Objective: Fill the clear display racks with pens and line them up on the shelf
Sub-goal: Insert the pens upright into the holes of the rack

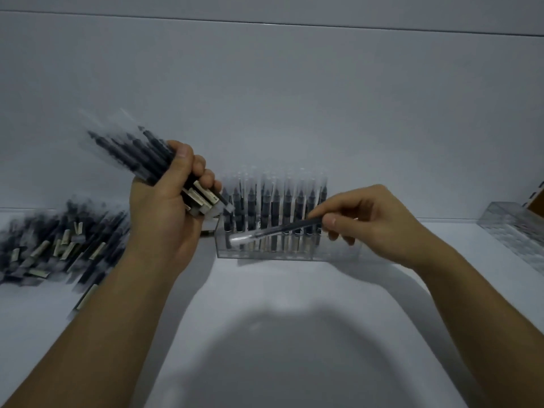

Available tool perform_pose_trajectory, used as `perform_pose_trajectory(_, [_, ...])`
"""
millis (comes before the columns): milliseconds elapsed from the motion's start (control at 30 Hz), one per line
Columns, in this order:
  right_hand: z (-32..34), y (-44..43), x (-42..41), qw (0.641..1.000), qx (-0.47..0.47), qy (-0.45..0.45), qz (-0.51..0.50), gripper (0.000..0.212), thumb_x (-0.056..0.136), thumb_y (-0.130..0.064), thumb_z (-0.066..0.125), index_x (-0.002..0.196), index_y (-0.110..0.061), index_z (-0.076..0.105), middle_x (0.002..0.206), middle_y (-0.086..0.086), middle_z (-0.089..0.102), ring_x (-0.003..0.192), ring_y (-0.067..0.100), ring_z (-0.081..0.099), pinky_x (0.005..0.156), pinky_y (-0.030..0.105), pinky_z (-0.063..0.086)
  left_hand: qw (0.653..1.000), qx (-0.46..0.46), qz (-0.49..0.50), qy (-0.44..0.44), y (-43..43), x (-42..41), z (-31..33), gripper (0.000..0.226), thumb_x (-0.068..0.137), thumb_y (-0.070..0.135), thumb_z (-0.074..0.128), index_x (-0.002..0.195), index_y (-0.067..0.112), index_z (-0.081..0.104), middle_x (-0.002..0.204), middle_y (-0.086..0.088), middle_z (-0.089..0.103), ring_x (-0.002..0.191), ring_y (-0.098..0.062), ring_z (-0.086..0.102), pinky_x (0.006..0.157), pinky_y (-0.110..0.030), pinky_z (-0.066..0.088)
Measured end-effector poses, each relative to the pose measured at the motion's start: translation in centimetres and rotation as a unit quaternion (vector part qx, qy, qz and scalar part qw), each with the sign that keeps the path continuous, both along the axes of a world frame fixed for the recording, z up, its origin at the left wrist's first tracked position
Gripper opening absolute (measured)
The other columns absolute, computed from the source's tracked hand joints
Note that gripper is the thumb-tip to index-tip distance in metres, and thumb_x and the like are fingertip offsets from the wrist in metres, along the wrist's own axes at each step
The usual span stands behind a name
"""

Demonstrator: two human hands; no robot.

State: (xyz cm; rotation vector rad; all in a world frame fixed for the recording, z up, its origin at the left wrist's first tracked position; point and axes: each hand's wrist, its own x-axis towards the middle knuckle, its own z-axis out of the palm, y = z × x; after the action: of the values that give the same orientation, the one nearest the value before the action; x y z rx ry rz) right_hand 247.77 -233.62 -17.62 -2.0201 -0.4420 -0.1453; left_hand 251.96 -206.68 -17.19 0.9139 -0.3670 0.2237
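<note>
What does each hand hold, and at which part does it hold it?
The left hand grips a bundle of pens near their labelled ends. The right hand pinches a single pen at its dark end.

Light is dim and cool, grey-blue over the white shelf top (294, 284) and the plain white back wall (265, 98). It comes from above and behind the person, throwing a broad soft shadow (279, 357) across the near shelf. The bundle of dark sleeved pens (138, 151) gripped by the left hand (164, 210) smears with motion blur, like the loose heap of dark pens (59, 245). The single dark pen (279, 230) pinched by the right hand (374, 219) is soft too.
</note>
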Motion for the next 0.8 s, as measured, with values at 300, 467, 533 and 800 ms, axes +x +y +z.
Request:
perform_pose_trajectory(300, [1.2,-1.4,0.2,0.933,0.343,0.031,-0.103,0.025,0.105,-0.019,0.050,0.086,-0.008,0.061,0.061,0.007,0.060,0.051,0.018,0.053,0.049,0.023,0.044,0.988,0.150,-0.043,0.000,-1.9,-2.3,-0.5,0.010,0.099,0.000,0.050,0.101,0.008,0.056,0.083,-0.010,0.072,0.077,-0.029,0.072,0.073,-0.037,0.059])
perform_pose_trajectory(467, [1.8,-1.7,0.1,0.866,0.478,0.062,-0.131,0.027,0.102,-0.012,0.051,0.076,-0.014,0.057,0.064,0.005,0.063,0.055,0.016,0.055,0.054,0.022,0.050,0.928,0.360,-0.039,-0.082,-2.4,-2.7,-1.6,0.016,0.098,-0.004,0.055,0.100,0.006,0.067,0.103,-0.003,0.078,0.097,-0.017,0.074,0.083,-0.029,0.059])
perform_pose_trajectory(533, [1.8,-1.8,0.1,0.871,0.473,0.057,-0.122,0.032,0.100,-0.009,0.051,0.069,-0.014,0.059,0.069,0.006,0.066,0.059,0.016,0.059,0.058,0.022,0.053,0.867,0.476,-0.001,-0.145,-2.6,-3.0,-2.2,0.021,0.095,0.005,0.060,0.097,0.022,0.072,0.094,0.009,0.077,0.083,-0.004,0.071,0.074,-0.023,0.058])
perform_pose_trajectory(800, [0.8,-1.2,0.6,0.920,0.362,0.015,-0.147,0.037,0.093,0.006,0.062,0.123,-0.011,0.050,0.079,0.012,0.074,0.064,0.017,0.066,0.059,0.023,0.055,0.689,0.681,-0.024,-0.247,-4.6,-4.0,-3.0,0.067,0.079,-0.001,0.058,0.126,0.047,0.055,0.119,0.033,0.059,0.109,0.013,0.052,0.092,-0.009,0.042])
